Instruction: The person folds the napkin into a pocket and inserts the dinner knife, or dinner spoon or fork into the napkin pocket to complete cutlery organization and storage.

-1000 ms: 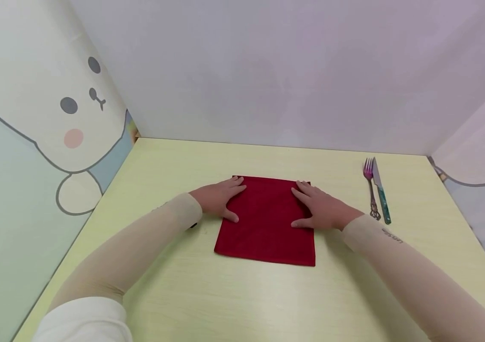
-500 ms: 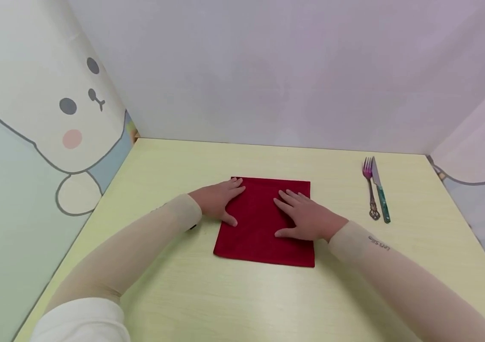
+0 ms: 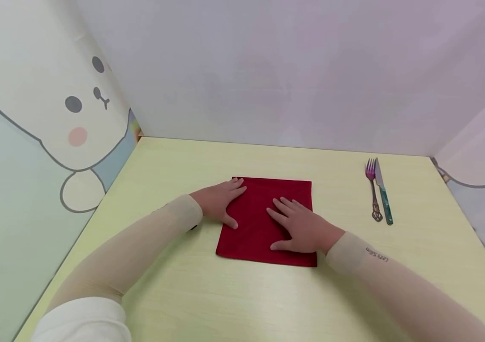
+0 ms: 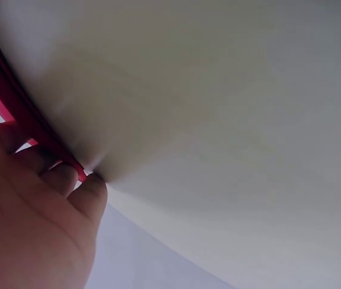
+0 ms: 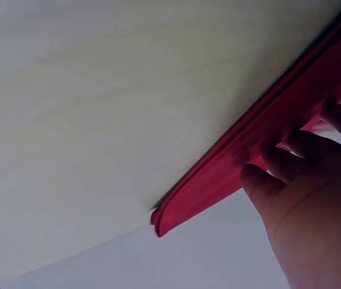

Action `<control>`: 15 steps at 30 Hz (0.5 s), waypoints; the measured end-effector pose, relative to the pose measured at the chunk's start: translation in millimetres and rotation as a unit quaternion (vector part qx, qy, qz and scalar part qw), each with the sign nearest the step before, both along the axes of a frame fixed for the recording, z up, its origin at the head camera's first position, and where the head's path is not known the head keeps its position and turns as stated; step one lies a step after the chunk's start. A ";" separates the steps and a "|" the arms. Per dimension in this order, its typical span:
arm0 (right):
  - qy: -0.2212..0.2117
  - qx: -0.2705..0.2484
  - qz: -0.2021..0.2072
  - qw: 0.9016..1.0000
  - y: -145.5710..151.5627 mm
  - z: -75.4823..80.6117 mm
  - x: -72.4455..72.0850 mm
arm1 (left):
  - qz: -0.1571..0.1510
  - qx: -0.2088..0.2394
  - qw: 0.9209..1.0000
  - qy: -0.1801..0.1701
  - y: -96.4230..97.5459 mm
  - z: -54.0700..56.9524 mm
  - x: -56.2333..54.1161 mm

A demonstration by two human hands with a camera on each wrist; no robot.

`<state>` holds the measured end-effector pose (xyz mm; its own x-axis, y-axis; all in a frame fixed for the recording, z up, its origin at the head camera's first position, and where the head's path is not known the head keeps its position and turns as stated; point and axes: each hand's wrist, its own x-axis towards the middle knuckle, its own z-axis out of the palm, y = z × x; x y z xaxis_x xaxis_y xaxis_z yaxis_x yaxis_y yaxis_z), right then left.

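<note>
**Folded red napkin being pressed flat, both hands spread**

Far left of the work: pale wooden surface [image 3: 169, 164], bare wood seen beside the napkin. Left hand [image 3: 218, 202] laid across the napkin's left edge, fingers splayed towards the far-left corner, thumb pointed inward; nothing gripped. Best used as an anchor: light, even weight, so that the left edge is not dragged.

Centre: folded red napkin [image 3: 254, 216], lying on the surface in front of the person, roughly square. Stacked layers can be made out along its edge in the wrist views. Smoothing is judged to be the step in hand. Slow strokes are advised, worked outward from the anchored side, so that slack is driven to the edges and the layers are not shifted over one another.

Right of centre: right hand [image 3: 304, 228] spread over the right half, fingers fanned, nothing grasped. Pressure is better shared between palm and fingers; curled tips could pucker the cloth.

Far right: fork [image 3: 373, 190] and green-handled knife [image 3: 384, 192], side by side, well apart from the napkin. The right forearm should be kept clear of both.
</note>
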<state>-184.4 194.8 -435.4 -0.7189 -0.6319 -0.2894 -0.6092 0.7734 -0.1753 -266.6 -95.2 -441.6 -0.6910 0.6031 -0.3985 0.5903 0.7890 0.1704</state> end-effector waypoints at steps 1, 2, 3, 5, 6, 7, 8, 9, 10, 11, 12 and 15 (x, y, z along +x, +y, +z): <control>0.007 0.002 0.011 1.000 -4.1 0.2 5.3 | 0.001 0.000 1.000 0.001 -0.1 -0.6 -0.2; 0.013 0.001 0.023 1.000 -8.6 0.1 10.5 | 0.002 -0.002 1.000 0.001 -0.3 -1.0 -0.4; 0.020 -0.002 0.035 0.999 -13.4 0.0 15.8 | 0.002 -0.003 1.000 0.002 -0.5 -1.3 -0.4; 0.028 -0.004 0.053 0.998 -23.3 0.2 25.9 | 0.001 -0.004 1.000 0.003 -0.6 -1.4 -0.2; 0.031 -0.003 0.060 0.998 -28.3 0.4 30.7 | 0.000 -0.005 1.000 0.004 -0.3 -0.9 0.1; 0.034 -0.002 0.066 0.997 -32.9 0.6 35.1 | -0.002 -0.004 1.000 0.004 -0.1 -0.7 0.1; 0.037 -0.003 0.072 0.997 -37.4 0.9 39.2 | -0.004 -0.003 1.000 0.004 0.1 -0.1 0.5; 0.041 -0.001 0.079 0.996 -41.7 1.4 43.1 | -0.006 -0.002 1.000 0.005 0.2 0.5 0.8; 0.043 0.001 0.084 0.996 -46.0 2.1 46.3 | -0.009 -0.002 1.000 0.005 0.4 1.3 1.5; 0.048 0.001 0.091 0.995 -49.9 2.6 49.0 | -0.010 -0.004 1.000 0.006 0.6 2.1 2.0; 0.053 0.002 0.097 0.994 -53.6 3.0 51.4 | -0.014 -0.002 1.000 0.006 0.4 2.9 2.7; 0.065 0.003 0.111 0.992 -63.7 3.7 55.9 | -0.019 -0.006 1.000 0.011 0.4 5.8 4.9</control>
